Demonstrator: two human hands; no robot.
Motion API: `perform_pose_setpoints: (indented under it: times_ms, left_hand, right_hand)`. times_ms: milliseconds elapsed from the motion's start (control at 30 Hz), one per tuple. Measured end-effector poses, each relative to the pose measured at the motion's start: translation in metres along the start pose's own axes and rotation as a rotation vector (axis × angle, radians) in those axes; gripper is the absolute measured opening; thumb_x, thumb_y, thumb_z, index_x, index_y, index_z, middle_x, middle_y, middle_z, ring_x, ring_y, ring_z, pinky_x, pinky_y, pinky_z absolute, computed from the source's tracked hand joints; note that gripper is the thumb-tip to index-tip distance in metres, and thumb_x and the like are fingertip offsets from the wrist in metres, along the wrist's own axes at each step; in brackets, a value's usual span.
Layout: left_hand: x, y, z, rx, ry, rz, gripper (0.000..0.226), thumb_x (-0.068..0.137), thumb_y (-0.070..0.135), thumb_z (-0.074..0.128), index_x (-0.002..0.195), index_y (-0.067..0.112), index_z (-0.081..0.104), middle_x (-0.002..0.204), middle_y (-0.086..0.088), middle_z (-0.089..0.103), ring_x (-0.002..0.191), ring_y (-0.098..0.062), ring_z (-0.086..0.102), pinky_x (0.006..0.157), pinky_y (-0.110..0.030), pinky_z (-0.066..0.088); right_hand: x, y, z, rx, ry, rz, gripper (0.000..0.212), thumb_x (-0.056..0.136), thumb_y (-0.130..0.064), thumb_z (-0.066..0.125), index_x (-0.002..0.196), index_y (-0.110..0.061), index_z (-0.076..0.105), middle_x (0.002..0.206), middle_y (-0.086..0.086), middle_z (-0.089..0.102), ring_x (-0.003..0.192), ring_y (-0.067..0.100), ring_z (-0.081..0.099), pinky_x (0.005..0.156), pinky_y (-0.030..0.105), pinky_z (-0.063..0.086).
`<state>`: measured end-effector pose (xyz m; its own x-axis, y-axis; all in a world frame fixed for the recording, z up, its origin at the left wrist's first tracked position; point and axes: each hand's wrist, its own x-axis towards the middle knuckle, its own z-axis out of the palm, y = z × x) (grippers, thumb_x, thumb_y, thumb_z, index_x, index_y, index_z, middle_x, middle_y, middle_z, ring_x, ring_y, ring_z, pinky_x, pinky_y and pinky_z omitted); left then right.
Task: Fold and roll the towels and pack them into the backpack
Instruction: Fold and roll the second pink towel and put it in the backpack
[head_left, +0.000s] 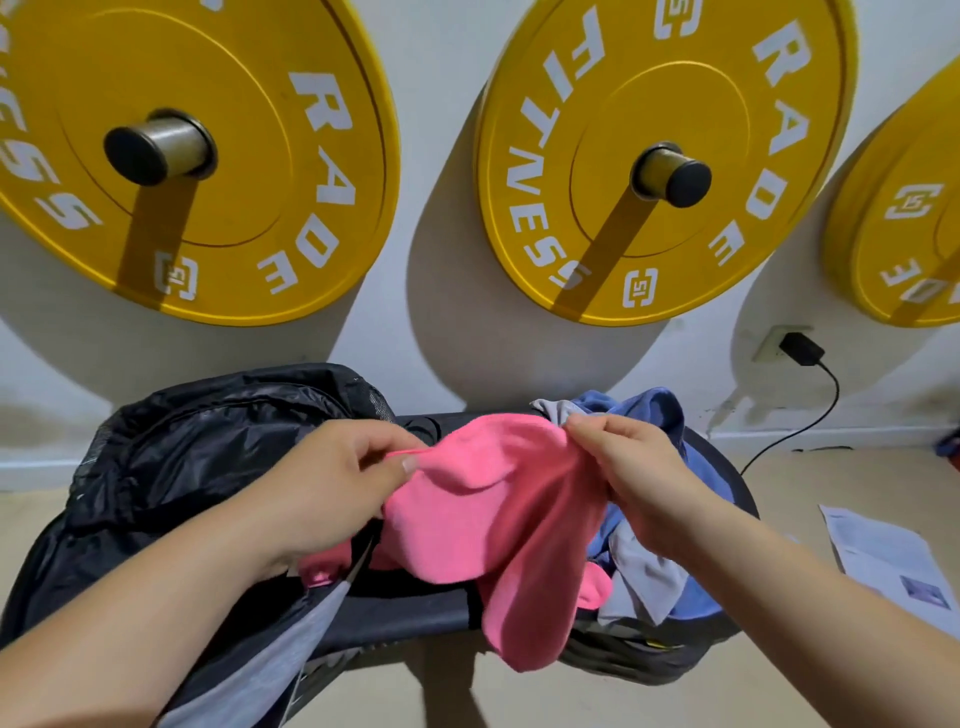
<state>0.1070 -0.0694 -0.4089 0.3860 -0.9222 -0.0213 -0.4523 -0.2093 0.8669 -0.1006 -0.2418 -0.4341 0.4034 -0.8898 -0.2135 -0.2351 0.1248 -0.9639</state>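
Yellow wall plate (696, 254) reads "FITNESS"; pink towel (483, 519) pinched.

pink towel (483, 525), black backpack (171, 467), yellow plates (665, 156)

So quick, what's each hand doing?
Left hand: pinching the pink towel.
Right hand: pinching the same pink towel at its other top edge.

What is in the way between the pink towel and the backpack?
Nothing I can see. The left hand and right hand both pinch the pink towel, and the backpack lies right beside it on the left. The towel isn't folded or rolled yet.
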Motion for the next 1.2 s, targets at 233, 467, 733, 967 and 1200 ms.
perform_pose_setpoints:
  times_ms: [233,467,733,967,1200]
  left_hand:
    - [0.000,0.011,0.019,-0.078,0.030,0.126,0.012,0.085,0.016,0.079,0.093,0.025,0.079,0.077,-0.003,0.073,0.065,-0.015,0.061,0.065,-0.029,0.051]
    - [0.009,-0.001,0.030,0.149,-0.049,0.188,0.009,0.086,0.024,0.077,0.092,0.030,0.078,0.083,0.004,0.070,0.070,-0.012,0.062,0.067,-0.023,0.049]
    - [0.024,-0.009,0.009,0.281,0.246,0.224,0.007,0.090,0.017,0.069,0.085,0.021,0.070,0.080,0.006,0.065,0.072,-0.004,0.056,0.064,-0.010,0.038]
    - [0.028,-0.026,-0.015,0.267,0.442,0.092,0.009,0.089,0.017,0.071,0.083,0.024,0.071,0.087,0.004,0.064,0.078,-0.008,0.061,0.072,-0.021,0.043]
    - [0.016,-0.013,0.007,0.274,0.202,0.179,0.010,0.092,0.025,0.067,0.083,0.030,0.065,0.082,0.016,0.069,0.082,-0.002,0.064,0.074,-0.019,0.048]
  right_hand:
    - [-0.033,-0.015,0.034,0.115,-0.412,-0.046,0.011,0.089,0.007,0.069,0.095,-0.002,0.066,0.073,0.010,0.065,0.062,0.014,0.059,0.055,0.019,0.047]
    - [-0.029,-0.016,0.036,0.064,-0.431,-0.243,0.035,0.080,0.017,0.073,0.098,-0.004,0.051,0.076,0.016,0.070,0.070,0.024,0.063,0.068,0.032,0.050]
    - [-0.020,-0.011,0.015,-0.238,-0.405,-0.191,0.026,0.083,-0.032,0.081,0.072,-0.013,0.067,0.062,-0.001,0.055,0.060,0.009,0.047,0.056,0.021,0.035]
    - [-0.011,-0.012,-0.001,-0.198,-0.254,-0.239,0.028,0.085,-0.024,0.081,0.069,-0.017,0.059,0.065,0.002,0.053,0.064,0.016,0.047,0.060,0.031,0.036]
    - [-0.014,-0.003,0.007,-0.276,-0.327,-0.193,0.025,0.084,-0.005,0.068,0.069,-0.016,0.051,0.057,-0.003,0.050,0.057,0.014,0.044,0.058,0.031,0.034]
